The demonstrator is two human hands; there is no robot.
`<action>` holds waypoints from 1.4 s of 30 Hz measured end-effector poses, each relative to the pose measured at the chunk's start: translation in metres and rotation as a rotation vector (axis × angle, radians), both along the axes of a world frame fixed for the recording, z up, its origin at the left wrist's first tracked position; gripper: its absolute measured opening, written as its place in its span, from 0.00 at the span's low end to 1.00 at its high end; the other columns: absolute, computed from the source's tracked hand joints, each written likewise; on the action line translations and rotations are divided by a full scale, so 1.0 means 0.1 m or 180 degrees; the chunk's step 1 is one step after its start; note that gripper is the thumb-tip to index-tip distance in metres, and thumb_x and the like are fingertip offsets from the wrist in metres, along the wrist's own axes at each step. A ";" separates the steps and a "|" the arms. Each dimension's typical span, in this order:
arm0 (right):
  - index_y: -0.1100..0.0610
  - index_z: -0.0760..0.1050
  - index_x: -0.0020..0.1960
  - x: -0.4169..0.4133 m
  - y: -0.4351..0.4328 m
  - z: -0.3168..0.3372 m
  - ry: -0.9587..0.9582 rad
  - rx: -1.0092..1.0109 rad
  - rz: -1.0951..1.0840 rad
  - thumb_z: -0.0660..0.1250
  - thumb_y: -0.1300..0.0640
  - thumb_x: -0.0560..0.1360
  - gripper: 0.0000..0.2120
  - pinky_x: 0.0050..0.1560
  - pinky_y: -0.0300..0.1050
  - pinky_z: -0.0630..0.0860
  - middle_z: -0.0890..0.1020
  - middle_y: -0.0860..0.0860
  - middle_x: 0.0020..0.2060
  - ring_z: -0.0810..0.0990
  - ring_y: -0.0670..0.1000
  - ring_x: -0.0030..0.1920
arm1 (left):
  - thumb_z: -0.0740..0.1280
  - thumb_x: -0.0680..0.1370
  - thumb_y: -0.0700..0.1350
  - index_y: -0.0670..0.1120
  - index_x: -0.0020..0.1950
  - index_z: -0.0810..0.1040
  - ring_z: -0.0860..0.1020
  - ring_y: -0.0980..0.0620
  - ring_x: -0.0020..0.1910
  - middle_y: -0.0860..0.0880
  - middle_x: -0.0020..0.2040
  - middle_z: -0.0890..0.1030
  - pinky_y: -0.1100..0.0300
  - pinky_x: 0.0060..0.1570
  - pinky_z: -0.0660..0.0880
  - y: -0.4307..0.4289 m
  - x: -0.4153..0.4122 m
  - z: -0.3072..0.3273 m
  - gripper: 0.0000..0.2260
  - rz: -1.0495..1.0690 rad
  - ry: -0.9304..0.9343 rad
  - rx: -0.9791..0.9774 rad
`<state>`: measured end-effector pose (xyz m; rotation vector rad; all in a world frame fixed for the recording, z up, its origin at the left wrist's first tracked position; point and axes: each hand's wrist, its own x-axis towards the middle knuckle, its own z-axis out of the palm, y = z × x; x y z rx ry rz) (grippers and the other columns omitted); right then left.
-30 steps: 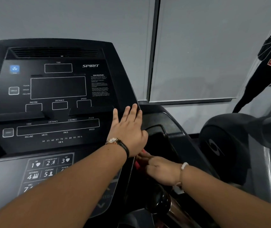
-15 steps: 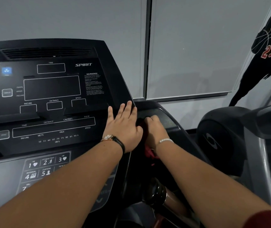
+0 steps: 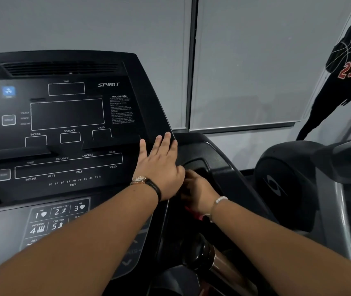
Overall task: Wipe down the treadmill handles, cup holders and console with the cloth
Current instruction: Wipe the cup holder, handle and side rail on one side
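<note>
Pretty clearly a gym: there's a black SPIRIT treadmill console [image 3: 63, 129] with incline, speed and pulse readouts, another dark grey exercise machine [image 3: 287, 184] just beside it, and a black basketball-player silhouette wall decal [image 3: 341, 82] numbered 23.

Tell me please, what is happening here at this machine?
A person is cleaning a treadmill. The left hand rests flat and open on the right edge of the console. The right hand reaches into the cup holder beside the console, pressing down a red cloth, of which only a small part shows under the wrist. A dark bottle stands lower down, nearer the person.
</note>
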<state>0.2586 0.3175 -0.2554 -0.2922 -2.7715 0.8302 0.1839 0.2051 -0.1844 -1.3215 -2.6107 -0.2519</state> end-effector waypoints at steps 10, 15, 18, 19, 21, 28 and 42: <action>0.57 0.67 0.63 -0.24 0.10 -0.02 -0.0129 0.1192 -0.0644 0.61 0.62 0.76 0.16 0.55 0.50 0.75 0.65 0.56 0.60 0.70 0.56 0.58 | 0.49 0.78 0.52 0.48 0.77 0.47 0.39 0.52 0.76 0.49 0.78 0.41 0.45 0.70 0.31 0.00 -0.01 -0.01 0.29 0.0004 -0.0022 0.0045; 0.58 0.68 0.54 -0.11 0.30 0.14 0.0039 0.1563 -0.1454 0.55 0.60 0.78 0.07 0.47 0.50 0.72 0.69 0.57 0.52 0.73 0.59 0.52 | 0.50 0.77 0.51 0.47 0.77 0.47 0.39 0.52 0.76 0.49 0.78 0.42 0.46 0.70 0.31 0.00 -0.02 -0.01 0.29 -0.0015 -0.0047 0.0067; 0.59 0.69 0.54 -0.07 0.38 0.19 -0.0132 0.1501 -0.1580 0.54 0.60 0.79 0.07 0.50 0.54 0.72 0.70 0.59 0.52 0.74 0.61 0.52 | 0.49 0.77 0.51 0.47 0.77 0.47 0.40 0.52 0.76 0.49 0.78 0.42 0.46 0.70 0.30 0.00 -0.02 -0.02 0.29 -0.0014 -0.0037 0.0079; 0.60 0.70 0.54 -0.05 0.40 0.20 -0.0262 0.1372 -0.1567 0.55 0.59 0.79 0.08 0.51 0.54 0.73 0.70 0.59 0.52 0.75 0.62 0.52 | 0.49 0.77 0.51 0.47 0.77 0.47 0.40 0.52 0.76 0.49 0.78 0.42 0.46 0.70 0.30 -0.01 -0.01 -0.02 0.29 -0.0011 -0.0032 0.0074; 0.60 0.72 0.55 0.03 0.49 0.21 -0.0546 0.1095 -0.1517 0.59 0.56 0.78 0.09 0.53 0.54 0.73 0.70 0.60 0.53 0.76 0.63 0.51 | 0.49 0.77 0.51 0.47 0.77 0.47 0.40 0.52 0.76 0.49 0.78 0.42 0.46 0.69 0.30 -0.01 -0.02 -0.02 0.29 -0.0001 -0.0015 0.0066; 0.57 0.77 0.53 0.25 0.39 0.11 -0.1296 0.1287 -0.0820 0.65 0.48 0.74 0.15 0.54 0.50 0.75 0.75 0.57 0.52 0.77 0.60 0.53 | 0.49 0.78 0.51 0.47 0.77 0.47 0.40 0.51 0.76 0.49 0.78 0.42 0.45 0.70 0.31 0.00 -0.01 -0.02 0.29 -0.0005 -0.0025 0.0052; 0.64 0.67 0.69 -0.29 0.10 -0.04 -0.2406 0.1006 -0.0789 0.52 0.61 0.82 0.17 0.67 0.50 0.64 0.70 0.61 0.68 0.67 0.60 0.69 | 0.50 0.78 0.52 0.47 0.77 0.47 0.40 0.51 0.76 0.49 0.78 0.42 0.45 0.70 0.31 0.00 -0.02 -0.02 0.29 -0.0009 -0.0044 0.0048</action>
